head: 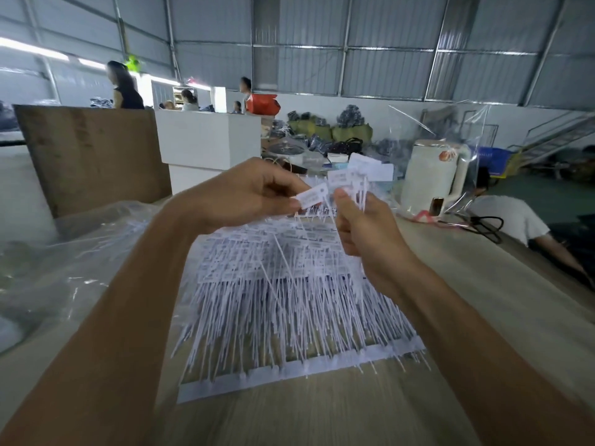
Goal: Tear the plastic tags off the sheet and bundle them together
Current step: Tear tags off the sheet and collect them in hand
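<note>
A stack of white plastic tag sheets [289, 304] lies on the wooden table, their long thin tails fanning toward me. Above it, my left hand [244, 194] pinches one white tag [310, 197] by its printed label between thumb and fingers. My right hand [367, 230] grips a bundle of loose tags [354, 178]; their labels stick up above the fist and their tails hang down below it. The two hands are almost touching.
Crumpled clear plastic wrap [64, 259] lies at the left. A cardboard board [93, 156] and a white box [206, 140] stand behind. A white kettle [431, 178] in a clear bag sits at the right with a black cable [483, 223]. A person in white [512, 217] sits beyond the table's right edge.
</note>
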Demonstrator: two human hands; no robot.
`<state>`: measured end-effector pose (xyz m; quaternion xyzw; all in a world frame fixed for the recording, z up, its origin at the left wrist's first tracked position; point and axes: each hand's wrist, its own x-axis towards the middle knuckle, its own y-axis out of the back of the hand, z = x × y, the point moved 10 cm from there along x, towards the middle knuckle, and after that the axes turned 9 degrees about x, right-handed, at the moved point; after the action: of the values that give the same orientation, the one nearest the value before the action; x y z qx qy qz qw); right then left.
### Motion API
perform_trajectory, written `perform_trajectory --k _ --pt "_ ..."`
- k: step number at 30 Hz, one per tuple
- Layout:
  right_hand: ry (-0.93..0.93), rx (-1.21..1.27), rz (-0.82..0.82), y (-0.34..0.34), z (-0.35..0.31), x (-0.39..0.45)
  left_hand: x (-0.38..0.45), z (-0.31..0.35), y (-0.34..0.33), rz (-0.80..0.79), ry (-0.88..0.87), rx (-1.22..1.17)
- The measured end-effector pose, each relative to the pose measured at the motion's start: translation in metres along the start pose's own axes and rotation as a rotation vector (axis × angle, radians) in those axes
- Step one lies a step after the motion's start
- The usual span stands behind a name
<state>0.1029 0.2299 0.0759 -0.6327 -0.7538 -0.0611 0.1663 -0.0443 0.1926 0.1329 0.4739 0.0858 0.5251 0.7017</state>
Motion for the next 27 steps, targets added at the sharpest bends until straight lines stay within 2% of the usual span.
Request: perform_trajectory --k 4,8,12,15,18,20,22,23,25,27 --pt "-0.041 0.089 -0.079 -0.005 0.005 -0.001 0.000 0.007 0.009 0.081 -0.060 -0.051" --pt "-0.081 0.159 -0.132 -0.009 0.005 -0.001 0.003 0.002 0.004 0.069 -0.036 -0.022" --pt "-0.084 0.024 -0.180 -0.016 0.005 -0.004 0.009 0.005 -0.004 0.069 -0.036 0.006" --pt "-0.010 -0.075 -0.182 -0.016 -0.003 -0.005 0.011 -0.003 -0.001 0.122 0.039 0.124" --pt "0.162 -0.284 -0.179 -0.013 -0.019 -0.004 0.009 -0.009 0.002 0.136 0.110 0.206" --pt "0.313 -0.478 -0.137 -0.013 -0.028 -0.006 0.010 -0.010 0.004 0.169 0.164 0.389" --pt "0.360 -0.564 -0.075 -0.013 -0.030 -0.008 0.012 -0.005 0.010 0.245 0.199 0.614" --pt "0.341 -0.515 -0.049 -0.011 -0.029 -0.007 0.013 -0.001 0.011 0.272 0.190 0.665" --pt "0.225 -0.253 -0.016 0.000 -0.021 -0.001 0.014 0.009 0.010 0.278 0.149 0.698" --pt "0.098 -0.002 -0.054 0.003 -0.012 0.002 0.014 0.019 0.007 0.281 0.120 0.807"
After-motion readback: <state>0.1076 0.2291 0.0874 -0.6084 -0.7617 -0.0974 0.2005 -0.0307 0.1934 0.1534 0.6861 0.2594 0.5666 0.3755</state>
